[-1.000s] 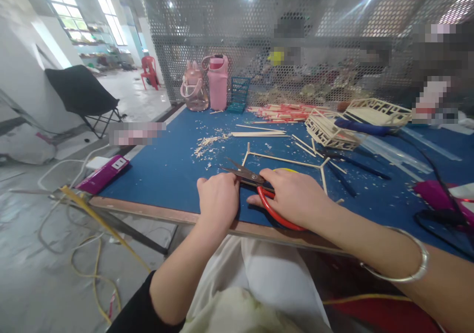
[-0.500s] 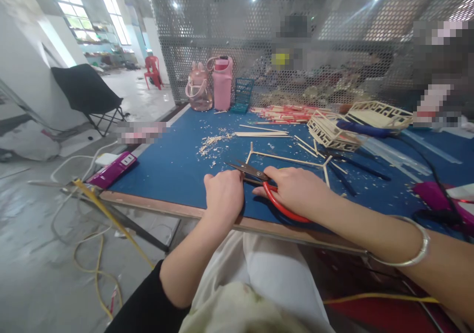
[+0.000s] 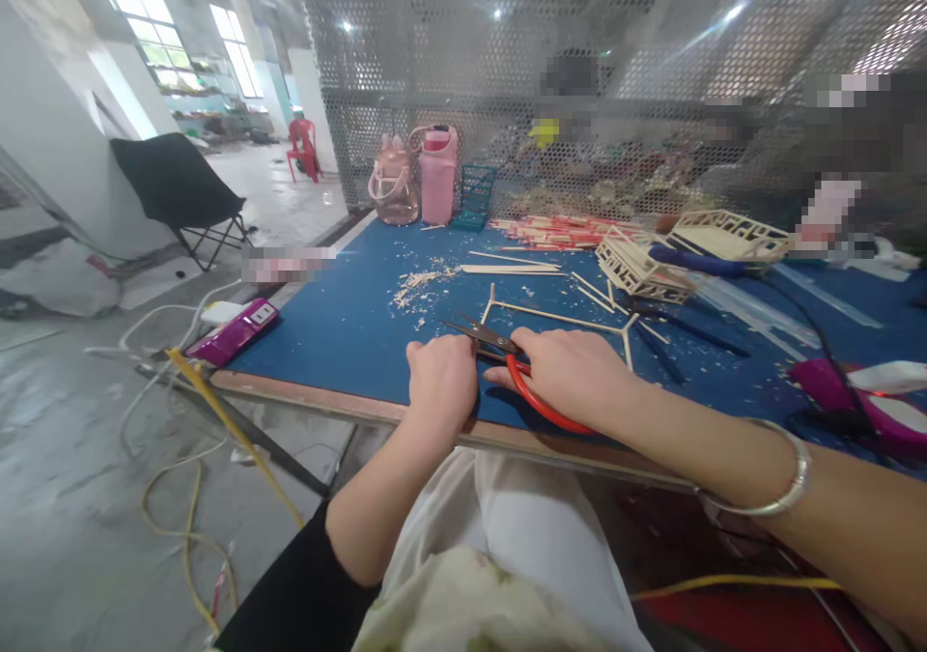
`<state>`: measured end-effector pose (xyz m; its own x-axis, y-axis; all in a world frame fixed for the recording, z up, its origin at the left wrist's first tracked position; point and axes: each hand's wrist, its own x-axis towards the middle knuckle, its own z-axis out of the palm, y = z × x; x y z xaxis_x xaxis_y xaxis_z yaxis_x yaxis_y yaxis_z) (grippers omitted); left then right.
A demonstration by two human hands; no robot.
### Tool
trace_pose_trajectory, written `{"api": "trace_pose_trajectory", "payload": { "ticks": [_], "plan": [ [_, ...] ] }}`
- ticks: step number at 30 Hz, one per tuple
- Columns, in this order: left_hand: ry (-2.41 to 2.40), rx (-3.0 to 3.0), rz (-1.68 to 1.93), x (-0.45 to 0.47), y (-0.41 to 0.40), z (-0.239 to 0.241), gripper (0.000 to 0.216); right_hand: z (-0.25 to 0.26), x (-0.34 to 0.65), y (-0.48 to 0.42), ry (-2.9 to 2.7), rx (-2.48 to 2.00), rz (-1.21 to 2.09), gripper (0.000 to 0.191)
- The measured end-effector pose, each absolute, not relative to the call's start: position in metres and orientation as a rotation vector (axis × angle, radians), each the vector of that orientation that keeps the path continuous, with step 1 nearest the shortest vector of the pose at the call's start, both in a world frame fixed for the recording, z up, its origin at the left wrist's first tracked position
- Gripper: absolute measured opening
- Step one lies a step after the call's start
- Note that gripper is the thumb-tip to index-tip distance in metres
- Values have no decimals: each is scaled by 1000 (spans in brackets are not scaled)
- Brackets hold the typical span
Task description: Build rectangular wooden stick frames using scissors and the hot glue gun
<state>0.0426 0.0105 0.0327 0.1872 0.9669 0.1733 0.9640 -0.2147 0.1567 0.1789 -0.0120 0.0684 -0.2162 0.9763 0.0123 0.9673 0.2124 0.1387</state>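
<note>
My right hand (image 3: 569, 370) grips a pair of red-handled scissors (image 3: 542, 403) near the front edge of the table. The dark blades point left and are spread slightly apart, right beside my left hand (image 3: 443, 380). My left hand is closed in a fist, with its back turned to me; whatever its fingers pinch is hidden. Just beyond the scissors lies a frame of thin wooden sticks (image 3: 557, 315), forked at both ends. A small heap of wood chips (image 3: 418, 285) and several loose sticks (image 3: 511, 269) lie further back.
Two slatted wooden models (image 3: 633, 264) stand at the right, near blue-handled pliers (image 3: 699, 331). Red-tipped sticks (image 3: 557, 231), a pink bottle (image 3: 437, 184) and a teal basket (image 3: 474, 198) line the mesh screen. Purple power strips (image 3: 236, 331) sit at the table's sides. Blurred people show behind.
The camera view has shifted slightly. Both hands keep nearly the same place, the scissors still beside my left fist with the blades a little apart.
</note>
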Motion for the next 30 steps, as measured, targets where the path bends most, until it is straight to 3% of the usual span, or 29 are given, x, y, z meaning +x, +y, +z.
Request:
{"api": "trace_pose_trajectory", "payload": {
  "ticks": [23,30],
  "plan": [
    [1947,2425,324,42,12,32,33,68,167,-13,2343,1968,131,62],
    [1948,2433,326,42,12,32,37,62,169,-9,2400,1942,146,27]
  ]
}}
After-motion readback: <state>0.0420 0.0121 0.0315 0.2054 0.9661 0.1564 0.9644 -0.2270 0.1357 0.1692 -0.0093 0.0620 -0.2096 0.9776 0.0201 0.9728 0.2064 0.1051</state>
